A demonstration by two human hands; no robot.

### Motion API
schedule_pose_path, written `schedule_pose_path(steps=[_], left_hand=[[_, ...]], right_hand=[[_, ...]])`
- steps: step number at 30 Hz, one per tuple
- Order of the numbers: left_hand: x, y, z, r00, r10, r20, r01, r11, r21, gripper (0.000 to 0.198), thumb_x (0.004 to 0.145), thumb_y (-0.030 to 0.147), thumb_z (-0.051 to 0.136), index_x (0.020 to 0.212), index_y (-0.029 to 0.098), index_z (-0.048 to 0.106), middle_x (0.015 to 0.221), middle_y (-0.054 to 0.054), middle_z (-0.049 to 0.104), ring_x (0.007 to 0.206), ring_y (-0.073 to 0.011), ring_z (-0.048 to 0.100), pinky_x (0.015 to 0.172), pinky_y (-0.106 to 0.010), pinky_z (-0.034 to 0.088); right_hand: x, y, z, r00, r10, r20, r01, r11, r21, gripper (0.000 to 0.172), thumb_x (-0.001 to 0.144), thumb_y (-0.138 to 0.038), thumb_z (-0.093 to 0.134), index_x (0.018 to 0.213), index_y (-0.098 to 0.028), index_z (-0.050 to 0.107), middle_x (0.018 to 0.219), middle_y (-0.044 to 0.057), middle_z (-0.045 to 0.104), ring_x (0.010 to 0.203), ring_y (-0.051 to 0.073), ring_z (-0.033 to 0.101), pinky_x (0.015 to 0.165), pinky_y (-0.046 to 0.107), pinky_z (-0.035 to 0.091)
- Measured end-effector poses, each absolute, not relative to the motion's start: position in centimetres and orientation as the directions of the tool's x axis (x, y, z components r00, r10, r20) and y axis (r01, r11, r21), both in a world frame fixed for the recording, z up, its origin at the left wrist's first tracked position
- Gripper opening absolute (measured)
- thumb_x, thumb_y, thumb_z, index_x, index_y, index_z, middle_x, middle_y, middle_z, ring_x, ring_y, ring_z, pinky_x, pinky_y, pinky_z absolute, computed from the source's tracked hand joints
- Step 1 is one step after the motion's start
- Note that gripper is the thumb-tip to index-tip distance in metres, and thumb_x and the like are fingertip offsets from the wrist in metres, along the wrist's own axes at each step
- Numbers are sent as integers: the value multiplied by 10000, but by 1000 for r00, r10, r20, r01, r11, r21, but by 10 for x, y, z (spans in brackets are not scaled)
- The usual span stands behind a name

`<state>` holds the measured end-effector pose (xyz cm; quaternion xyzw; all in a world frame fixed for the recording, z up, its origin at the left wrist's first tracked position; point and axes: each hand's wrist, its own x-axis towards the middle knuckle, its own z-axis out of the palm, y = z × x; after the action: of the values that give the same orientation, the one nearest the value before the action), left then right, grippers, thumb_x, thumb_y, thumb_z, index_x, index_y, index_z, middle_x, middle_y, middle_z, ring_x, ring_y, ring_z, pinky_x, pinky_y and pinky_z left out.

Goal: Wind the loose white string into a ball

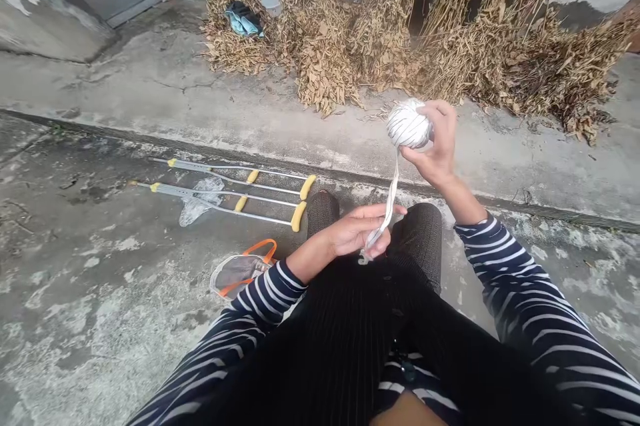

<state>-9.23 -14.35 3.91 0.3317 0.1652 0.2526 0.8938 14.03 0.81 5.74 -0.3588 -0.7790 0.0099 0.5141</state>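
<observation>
My right hand [440, 139] grips a ball of white strip with thin dark lines [409, 123], held up at the right over the concrete step. From the ball a flat white strip [391, 203] runs down to my left hand [357, 231], which is closed around its lower part above my lap. A short end of the strip, with a small pale piece I cannot make out, shows below the left fingers. Between the two hands the strip hangs nearly straight, slightly slanted.
A pair of crutches [240, 196] with yellow pads lies on the ground at the left, over a clear plastic bag [200, 201]. Closer to me lies a bag with orange handles [239, 274]. Dried plant bundles [325, 39] lean along the wall beyond the step [165, 103].
</observation>
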Motion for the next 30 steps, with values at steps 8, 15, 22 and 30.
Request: schedule_pose_path(steps=[8,15,22,30], left_hand=[[-125,-141,-15,532,783,-322,-344,547,763,743,831,656,787,1334,137,613,610,20,639,431,-88,510,440,-190,358],[-117,-81,-9,139,985,-102,270,61,961,495,824,291,776,1301,200,677,1416,-139,687,1323,-294,637,1173,-447,453],[-62,5,62,99,934,345,93,-353,931,710,801,363,821,1447,170,598,1479,-157,652,1407,-332,583,1175,-456,461],[-46,14,73,268,935,234,-198,-184,963,342,821,481,798,765,144,779,876,-82,804,1076,-265,724,1081,-377,494]], right_hand=[[149,10,82,-154,613,775,591,686,-424,707,732,-415,831,1367,-292,543,1414,125,462,1416,380,435,1187,679,408],[131,-3,103,-147,595,790,539,718,-441,672,748,-469,832,1343,-306,565,1424,114,477,1419,365,443,1132,668,474],[114,-11,136,-204,494,845,380,836,-397,700,741,-517,843,1349,-312,565,1377,97,517,1389,342,482,1233,650,380],[126,3,154,-236,574,785,422,788,-449,821,679,-529,882,1399,-328,543,1412,85,548,1373,354,528,1204,624,448]])
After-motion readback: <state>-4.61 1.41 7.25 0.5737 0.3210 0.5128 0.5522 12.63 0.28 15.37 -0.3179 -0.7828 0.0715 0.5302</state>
